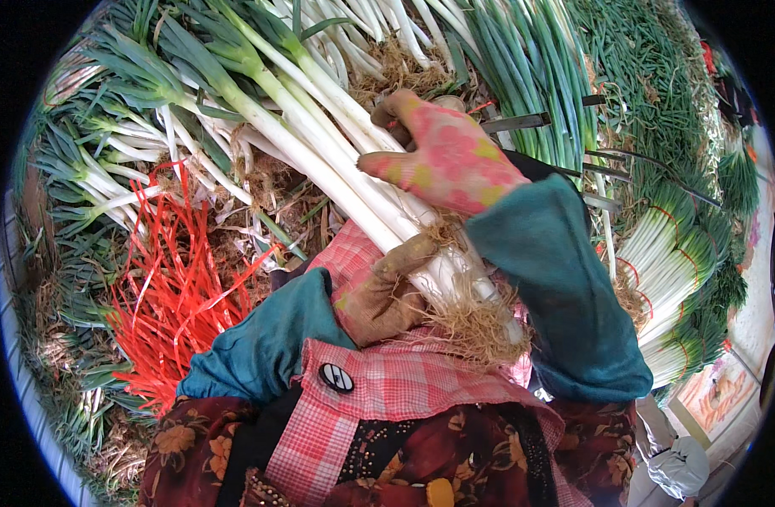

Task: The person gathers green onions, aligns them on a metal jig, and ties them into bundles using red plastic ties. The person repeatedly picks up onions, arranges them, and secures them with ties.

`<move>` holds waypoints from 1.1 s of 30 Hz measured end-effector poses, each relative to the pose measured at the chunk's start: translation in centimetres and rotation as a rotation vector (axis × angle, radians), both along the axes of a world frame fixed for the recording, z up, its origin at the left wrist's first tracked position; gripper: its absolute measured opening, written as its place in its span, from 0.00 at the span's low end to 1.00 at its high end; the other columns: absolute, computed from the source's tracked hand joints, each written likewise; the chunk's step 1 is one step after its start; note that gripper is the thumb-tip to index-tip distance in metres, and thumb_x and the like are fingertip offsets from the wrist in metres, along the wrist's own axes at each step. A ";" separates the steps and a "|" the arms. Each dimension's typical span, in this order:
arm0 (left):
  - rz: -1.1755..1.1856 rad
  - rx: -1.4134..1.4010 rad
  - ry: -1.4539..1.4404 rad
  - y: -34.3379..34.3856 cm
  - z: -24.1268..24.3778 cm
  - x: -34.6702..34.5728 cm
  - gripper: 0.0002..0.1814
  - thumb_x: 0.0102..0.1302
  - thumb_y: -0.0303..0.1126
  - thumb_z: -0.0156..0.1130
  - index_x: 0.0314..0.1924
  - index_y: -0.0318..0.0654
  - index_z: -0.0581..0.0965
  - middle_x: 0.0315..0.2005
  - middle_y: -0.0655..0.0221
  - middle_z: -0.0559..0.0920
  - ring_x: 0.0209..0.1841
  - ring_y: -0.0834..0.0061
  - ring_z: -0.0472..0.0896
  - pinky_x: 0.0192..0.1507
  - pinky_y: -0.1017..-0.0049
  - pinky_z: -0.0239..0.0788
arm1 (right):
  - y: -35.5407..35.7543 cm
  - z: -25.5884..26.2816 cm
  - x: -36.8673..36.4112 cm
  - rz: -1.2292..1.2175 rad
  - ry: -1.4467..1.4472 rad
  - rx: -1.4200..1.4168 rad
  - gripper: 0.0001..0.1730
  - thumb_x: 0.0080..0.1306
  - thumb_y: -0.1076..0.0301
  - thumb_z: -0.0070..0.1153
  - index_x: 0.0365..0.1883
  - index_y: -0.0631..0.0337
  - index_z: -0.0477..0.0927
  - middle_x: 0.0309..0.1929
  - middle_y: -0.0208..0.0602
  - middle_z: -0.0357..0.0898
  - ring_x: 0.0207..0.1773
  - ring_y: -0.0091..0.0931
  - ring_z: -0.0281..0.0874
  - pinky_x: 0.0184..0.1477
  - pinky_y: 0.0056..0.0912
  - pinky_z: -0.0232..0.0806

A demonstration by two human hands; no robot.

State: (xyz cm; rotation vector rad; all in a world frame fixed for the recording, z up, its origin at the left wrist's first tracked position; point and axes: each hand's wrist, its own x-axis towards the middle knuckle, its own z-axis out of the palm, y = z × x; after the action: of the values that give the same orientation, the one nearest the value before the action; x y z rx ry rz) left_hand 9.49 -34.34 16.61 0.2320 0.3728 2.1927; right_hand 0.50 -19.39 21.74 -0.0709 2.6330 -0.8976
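A bundle of large green onions lies slantwise across my lap, leaves to the upper left and shaggy roots at the lower right. My left hand, in a soiled patterned glove, holds the white stalks near the root end. Over the upper side of the bundle is my right hand, in a pink and yellow patterned glove. Its thumb lies on the stalks and its fingers curl beyond them; whether they grip is unclear. Teal sleeve covers reach both wrists.
Red plastic tie strips hang in a heap at left. Loose green onions lie beyond them. Dark flat metal bars jut out past my right hand. Bundles tied with red bands are stacked at right, near a silvery wrapped object.
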 end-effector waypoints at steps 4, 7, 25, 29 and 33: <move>0.124 -0.088 0.471 -1.2 -1.4 0.4 0.30 0.66 0.26 0.42 0.65 0.51 0.46 0.61 0.60 0.55 0.63 0.65 0.55 0.62 0.67 0.46 | -0.5 1.6 0.2 0.152 0.166 0.098 0.20 0.52 0.62 0.54 0.40 0.64 0.72 0.36 0.44 0.71 0.41 0.37 0.70 0.43 0.34 0.64; -0.005 -0.268 0.494 -1.8 -2.0 0.1 0.30 0.66 0.26 0.42 0.65 0.51 0.48 0.61 0.59 0.55 0.64 0.65 0.55 0.63 0.67 0.45 | 1.7 5.0 1.7 0.265 -0.035 -0.077 0.18 0.50 0.66 0.56 0.39 0.62 0.74 0.36 0.43 0.72 0.42 0.35 0.70 0.43 0.35 0.64; -0.197 0.187 -0.856 0.7 1.1 -1.7 0.31 0.62 0.47 0.50 0.61 0.42 0.57 0.58 0.60 0.62 0.61 0.62 0.59 0.64 0.59 0.46 | 3.4 9.1 7.3 0.197 0.292 -0.218 0.16 0.43 0.74 0.59 0.34 0.58 0.75 0.32 0.40 0.72 0.32 0.37 0.72 0.31 0.35 0.66; -0.191 0.102 -0.662 1.4 2.5 -1.7 0.28 0.63 0.52 0.46 0.55 0.40 0.62 0.50 0.62 0.66 0.55 0.63 0.65 0.59 0.62 0.54 | 4.1 9.7 9.7 0.178 -0.027 -0.190 0.15 0.44 0.75 0.62 0.34 0.60 0.77 0.33 0.41 0.72 0.35 0.35 0.72 0.35 0.33 0.65; -0.326 -0.081 -0.692 1.4 3.0 -2.6 0.26 0.64 0.50 0.47 0.54 0.38 0.63 0.50 0.58 0.71 0.54 0.65 0.69 0.60 0.64 0.56 | 6.1 9.8 3.6 0.075 -0.353 -0.406 0.18 0.50 0.71 0.55 0.42 0.63 0.76 0.35 0.41 0.75 0.38 0.31 0.74 0.40 0.31 0.65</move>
State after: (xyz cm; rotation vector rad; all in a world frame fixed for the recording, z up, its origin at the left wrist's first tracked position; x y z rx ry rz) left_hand 6.92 -32.95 19.60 -0.4744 0.0266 1.7926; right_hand 4.10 -13.29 31.56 -0.1019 2.0841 -1.2748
